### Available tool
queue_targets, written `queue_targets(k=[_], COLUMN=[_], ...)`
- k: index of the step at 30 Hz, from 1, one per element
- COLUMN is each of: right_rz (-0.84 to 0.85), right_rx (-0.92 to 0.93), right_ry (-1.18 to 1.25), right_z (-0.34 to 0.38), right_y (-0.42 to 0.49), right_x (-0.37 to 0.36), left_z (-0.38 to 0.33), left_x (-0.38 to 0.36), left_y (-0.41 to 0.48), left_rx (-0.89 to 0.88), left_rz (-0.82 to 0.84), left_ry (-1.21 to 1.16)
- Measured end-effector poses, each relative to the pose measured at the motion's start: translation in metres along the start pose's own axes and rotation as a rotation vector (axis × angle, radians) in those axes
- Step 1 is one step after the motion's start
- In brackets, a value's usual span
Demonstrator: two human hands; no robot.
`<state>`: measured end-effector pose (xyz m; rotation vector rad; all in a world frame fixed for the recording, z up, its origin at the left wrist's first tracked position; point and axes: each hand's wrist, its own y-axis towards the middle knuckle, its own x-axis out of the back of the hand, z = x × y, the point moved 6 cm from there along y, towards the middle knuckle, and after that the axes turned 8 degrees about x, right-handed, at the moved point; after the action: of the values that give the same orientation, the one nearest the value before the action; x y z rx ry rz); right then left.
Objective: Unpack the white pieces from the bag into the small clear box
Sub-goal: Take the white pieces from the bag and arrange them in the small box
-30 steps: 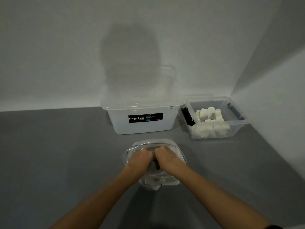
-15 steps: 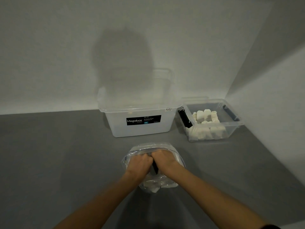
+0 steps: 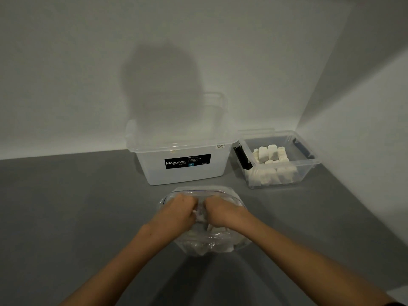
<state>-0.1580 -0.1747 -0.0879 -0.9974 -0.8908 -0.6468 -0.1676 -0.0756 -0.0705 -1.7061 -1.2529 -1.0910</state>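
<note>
Bag on tabletop, left hand and right hand gripping its mouth edges, small clear box apart beside right wall

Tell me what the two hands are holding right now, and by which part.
Both the left hand and the right hand grip the clear plastic zip bag of white pieces at its mouth, near the middle.
</note>
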Motion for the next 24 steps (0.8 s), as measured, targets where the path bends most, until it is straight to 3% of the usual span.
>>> queue_targets(k=[3, 7, 11, 16, 20, 24], right_rz=[-0.034, -0.180, -0.303, -0.447, -0.403, -0.352], right_rx=[0.039, 0.141, 0.192, 0.180, 0.165, 0.186], right_ry=[-0.006, 0.050, 0.358, 0.716, 1.030, 1.114], right_z=[0.006, 0.018, 0.019, -0.006, -0.025, -0.042], right_y=[-0.005, -0.022, -0.042, -0.052, -0.058, -0.066], right_x=[0.002, 0.017, 0.044, 0.067, 0.076, 0.084], left_z=[0.002, 0.013, 0.023, 0.016, 0.013, 0.010], left_x=[0.034, 0.075, 0.087, 0.091, 0.095, 0.100], left_y=[-0.011, -0.020, -0.018, -0.013, -0.006, 0.002], left_rx=[0.042, 0.222, 0.319, 0.279, 0.266, 0.243], left_rz=[0.040, 0.074, 0.049, 0.081, 0.038, -0.009], left_ry=[-0.213, -0.769, -1.087, -1.133, -1.003, -0.894])
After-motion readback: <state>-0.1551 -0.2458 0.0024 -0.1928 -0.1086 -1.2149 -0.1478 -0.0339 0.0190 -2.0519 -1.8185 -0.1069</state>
